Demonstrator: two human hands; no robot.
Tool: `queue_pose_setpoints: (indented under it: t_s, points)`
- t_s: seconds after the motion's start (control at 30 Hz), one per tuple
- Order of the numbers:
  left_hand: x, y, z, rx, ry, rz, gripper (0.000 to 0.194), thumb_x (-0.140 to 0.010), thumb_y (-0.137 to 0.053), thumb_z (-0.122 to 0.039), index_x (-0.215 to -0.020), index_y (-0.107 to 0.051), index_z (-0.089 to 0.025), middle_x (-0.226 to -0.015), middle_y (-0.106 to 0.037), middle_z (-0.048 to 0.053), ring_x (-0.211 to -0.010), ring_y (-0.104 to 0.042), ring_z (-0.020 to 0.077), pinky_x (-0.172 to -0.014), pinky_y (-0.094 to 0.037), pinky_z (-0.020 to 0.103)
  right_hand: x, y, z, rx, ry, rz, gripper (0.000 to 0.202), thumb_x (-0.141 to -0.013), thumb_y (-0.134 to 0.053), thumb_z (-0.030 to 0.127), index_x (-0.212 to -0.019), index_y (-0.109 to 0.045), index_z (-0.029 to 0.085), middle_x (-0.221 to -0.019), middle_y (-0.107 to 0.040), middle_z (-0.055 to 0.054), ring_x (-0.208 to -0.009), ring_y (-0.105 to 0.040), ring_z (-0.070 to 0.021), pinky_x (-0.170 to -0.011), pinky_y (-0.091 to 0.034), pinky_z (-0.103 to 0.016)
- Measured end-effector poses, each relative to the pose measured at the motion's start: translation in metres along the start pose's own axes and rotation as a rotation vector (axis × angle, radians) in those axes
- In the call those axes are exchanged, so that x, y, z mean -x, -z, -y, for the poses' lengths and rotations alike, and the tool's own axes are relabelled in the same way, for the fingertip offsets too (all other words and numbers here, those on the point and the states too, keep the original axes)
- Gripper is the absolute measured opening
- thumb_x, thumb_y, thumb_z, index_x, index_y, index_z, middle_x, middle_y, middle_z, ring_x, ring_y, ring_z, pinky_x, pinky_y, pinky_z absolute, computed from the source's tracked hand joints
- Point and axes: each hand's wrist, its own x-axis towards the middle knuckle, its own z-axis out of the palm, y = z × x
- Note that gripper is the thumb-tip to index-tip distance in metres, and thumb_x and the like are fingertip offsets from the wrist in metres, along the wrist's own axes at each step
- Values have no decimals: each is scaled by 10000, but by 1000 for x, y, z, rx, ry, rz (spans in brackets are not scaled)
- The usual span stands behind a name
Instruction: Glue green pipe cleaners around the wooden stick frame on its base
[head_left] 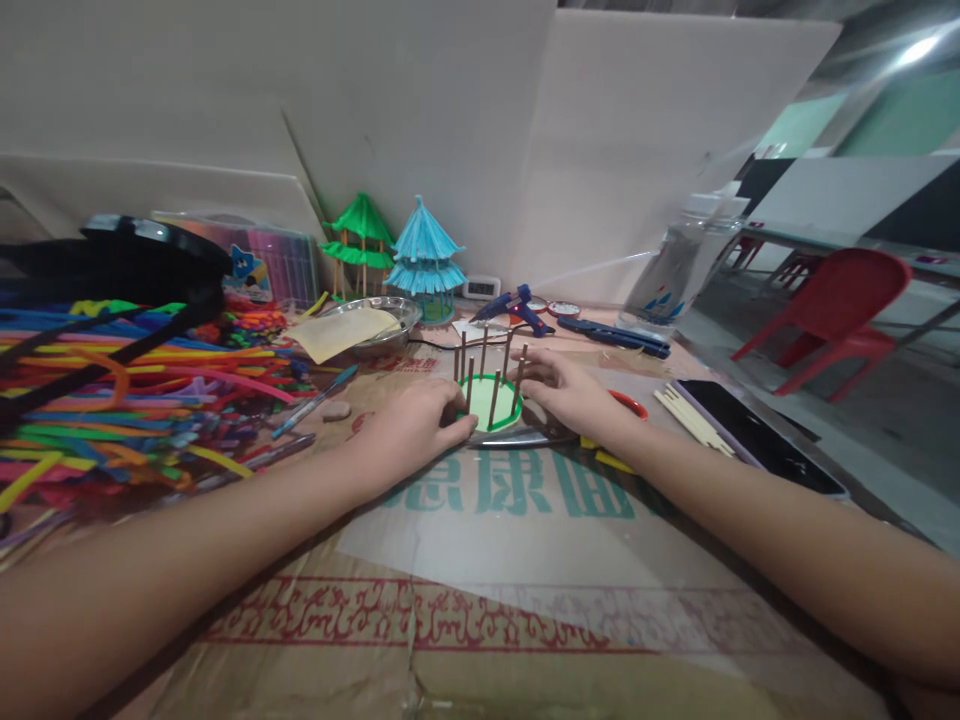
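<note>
Cardboard (pixel 450 690), desk's (pixel 598 307) near side | sticks (pixel 495 398) on base (pixel 480 400), mid-desk towards far edge | left fingers (pixel 448 399) grasp base; right fingers (pixel 541 368) beside stick, grip unclear | steady base, keep sticks upright

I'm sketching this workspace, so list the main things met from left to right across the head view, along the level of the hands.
Colorful strands, left hand, green-rimmed disc with brown posts, right hand, pale sticks, red chair.
</note>
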Motion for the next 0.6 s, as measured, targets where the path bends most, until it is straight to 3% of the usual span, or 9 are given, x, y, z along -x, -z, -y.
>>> queue_pose_setpoints:
  t_s: [0.17, 0.43, 0.53, 0.6]
  points:
    - [4, 10, 10, 27, -73, 26, 201, -934, -589, -317, -1054, -673, -179, -1013, -730, 67, -920, -662, 217, -820, -492, 330, -2, 2, 1, -28, 30, 3, 416, -824, -550, 66, -1219, -566, 192, -1101, -731, -84, -1048, -690, -183, -970, -537, -388]
    - [-2, 13, 30, -107, -247, 24, 193, -927, -622, -299, -1034, -752, -207, -952, -646, 75, -942, -589, 228, -809, -452, 333, -2, 6, 1, -55, 43, -6, 267, -826, -596, 137, -1078, -545, 209, -1080, -691, -73, -1002, -677, -176, -939, -525, -369]
    - [-5, 8, 32, -138, -284, 19, 202, -926, -626, -306, -1028, -774, -214, -882, -611, 74, -888, -561, 225, -763, -421, 334, 0, 13, 7, 35, 61, -48, 109, -834, -623, 203, -904, -539, 202, -891, -664, -32, -837, -659, -170, -810, -532, -344]
    - [-5, 6, 30, -151, -302, 11, 217, -926, -628, -346, -1011, -781, -218, -871, -610, 70, -881, -550, 225, -764, -399, 344, 6, 17, 14, 162, 113, -125, 121, -872, -597, 256, -797, -521, 201, -751, -610, -1, -704, -603, -152, -692, -497, -307]
